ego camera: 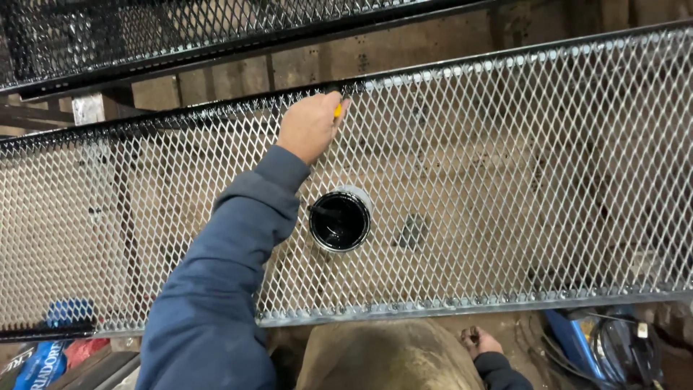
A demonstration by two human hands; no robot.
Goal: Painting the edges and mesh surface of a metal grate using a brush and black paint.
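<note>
— A workshop floor shows through a long expanded-metal mesh panel (505,180).
— The left hand (312,126)?
— Closed around a yellow-handled tool (337,110), its tip hidden, at the panel's black far edge.
— Nearby?
— An open can of black paint (340,220) sits on the mesh.
— The right hand (479,339)?
— Low, loosely curled, partly cut off.

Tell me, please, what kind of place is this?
Probably a metal workshop. A large expanded-metal mesh panel in a welded frame lies across supports, an open can of black paint sits on it, and the left hand holds a yellow-handled tool at the frame's partly blackened far edge.
</note>
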